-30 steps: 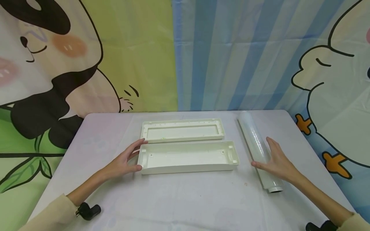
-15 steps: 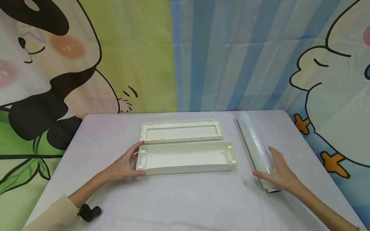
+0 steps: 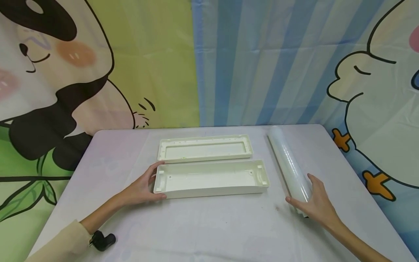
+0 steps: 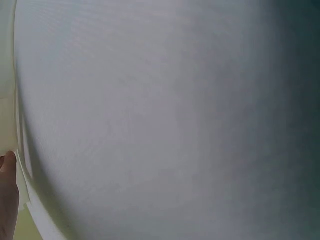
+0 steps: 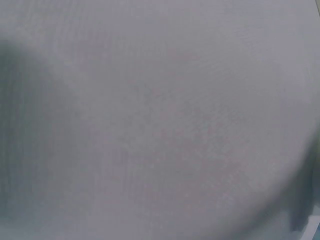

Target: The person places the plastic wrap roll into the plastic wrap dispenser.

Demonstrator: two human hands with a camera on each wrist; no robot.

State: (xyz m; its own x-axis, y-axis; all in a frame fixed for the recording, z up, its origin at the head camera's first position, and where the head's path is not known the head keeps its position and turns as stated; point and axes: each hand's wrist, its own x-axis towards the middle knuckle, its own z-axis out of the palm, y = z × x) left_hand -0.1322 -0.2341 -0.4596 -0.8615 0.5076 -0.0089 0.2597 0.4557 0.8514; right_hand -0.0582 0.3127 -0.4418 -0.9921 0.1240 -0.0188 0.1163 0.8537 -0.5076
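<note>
A long, shallow white plastic box lies open side up in the middle of the table. My left hand grips its left end, thumb at the front corner and fingers toward the back. The left wrist view shows part of this hand against the pale plastic. Behind the box lies a matching flat lid. To the right, a roll of clear plastic wrap slants across the table. My right hand spans its near end, thumb on the left, index finger extended on the right. The other right fingers are hidden.
A white cloth covers the table. Cartoon-printed curtains hang behind and beside it. A black wrist camera sits by the left sleeve. The right wrist view shows mostly blurred white cloth.
My right hand has moved toward the near end of the wrap roll, now covering most of that end. My left thumb has slid slightly right onto the box's front corner.
</note>
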